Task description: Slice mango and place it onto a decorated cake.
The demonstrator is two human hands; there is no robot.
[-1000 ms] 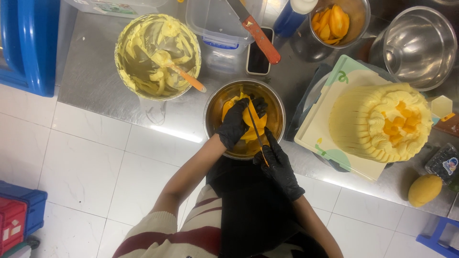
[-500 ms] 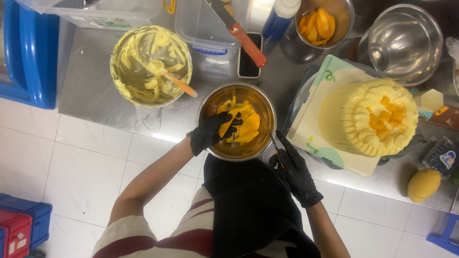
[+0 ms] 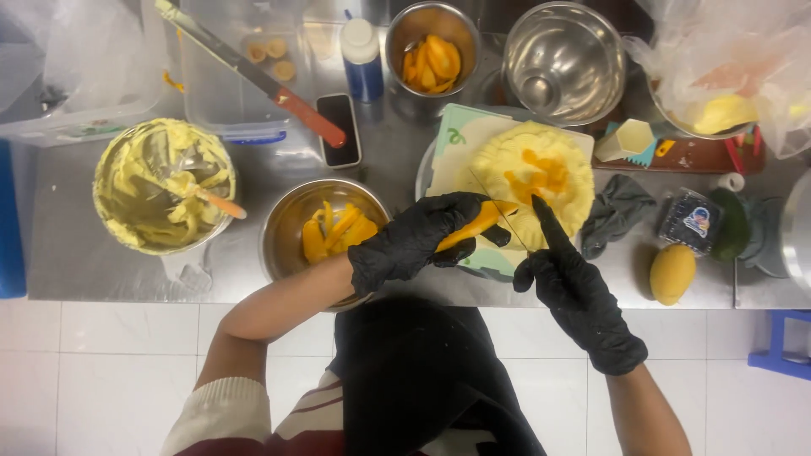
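Note:
My left hand [image 3: 418,239], in a black glove, holds an orange mango slice [image 3: 475,221] over the near edge of a yellow cream-covered cake [image 3: 532,177]. My right hand [image 3: 574,291], also gloved, grips a thin knife [image 3: 498,209] whose blade touches the slice. The cake sits on a pale board [image 3: 456,139] and has orange fruit pieces at its centre. Just left of my left hand stands a steel bowl [image 3: 283,232] with several mango slices in it.
A bowl of yellow cream [image 3: 160,186] with a spatula stands at the left. Behind are a long red-handled knife [image 3: 253,76], a phone [image 3: 340,128], a bottle [image 3: 361,55], a bowl of mango peels [image 3: 431,51] and a bare steel bowl [image 3: 564,59]. A whole mango [image 3: 672,274] lies right.
My left hand has left the mango bowl and moved right with a slice to the cake's edge. My right hand has risen and brought the knife to the slice.

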